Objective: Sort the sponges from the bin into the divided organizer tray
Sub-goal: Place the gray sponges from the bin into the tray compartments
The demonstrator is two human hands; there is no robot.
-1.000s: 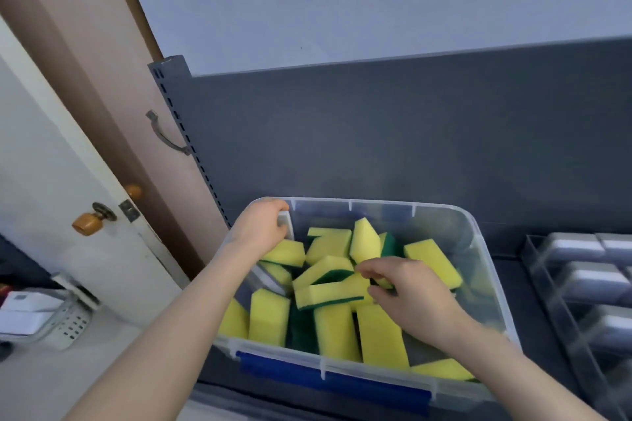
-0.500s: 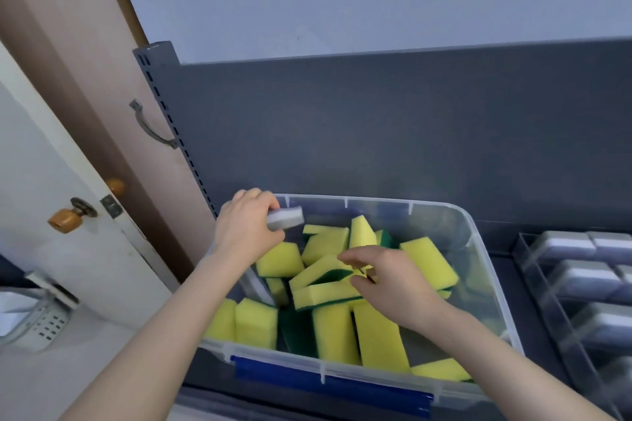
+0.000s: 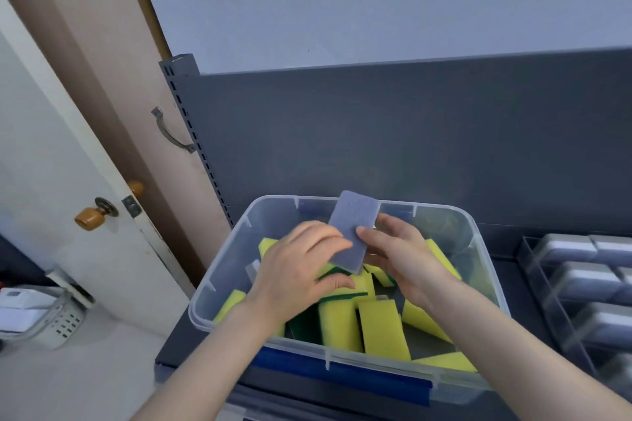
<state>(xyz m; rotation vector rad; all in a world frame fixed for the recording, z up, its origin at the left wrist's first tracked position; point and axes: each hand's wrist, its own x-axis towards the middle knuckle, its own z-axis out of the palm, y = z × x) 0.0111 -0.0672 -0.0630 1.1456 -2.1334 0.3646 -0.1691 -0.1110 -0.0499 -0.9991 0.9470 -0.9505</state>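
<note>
1. Step in hand: a grey sponge [image 3: 354,229] is out of the pile and is held between both hands above the 12 o'clock half of the clear bin [image 3: 219,284]. It is tilted, with its flat face towards the camera. I judge this to be a pass from one hand to the other, or a check of the sponge, before it goes across.
2. The left hand [image 3: 301,270] has its fingers curled against the sponge's 9 o'clock edge, with the thumb lower down near the bottom corner.
3. The right hand [image 3: 403,260] pinches the sponge from 3 o'clock, with the thumb on the front face and the fingers behind it.
4. The bin holds many yellow sponges [image 3: 379,331] with green backing, lying at all angles. Much sorting appears to be left.
5. The divided organizer tray [image 3: 538,270] stands at 3 o'clock of the bin on the same dark surface [image 3: 506,267]. Its visible compartments already hold grey sponges [image 3: 569,248].
6. Next move, as I judge it: the left hand lets go. The right hand then carries the sponge towards 3 o'clock, over the bin's rim, and sets it into a compartment with room. How full the nearer compartments are cannot be told, since that edge is blurred.
</note>
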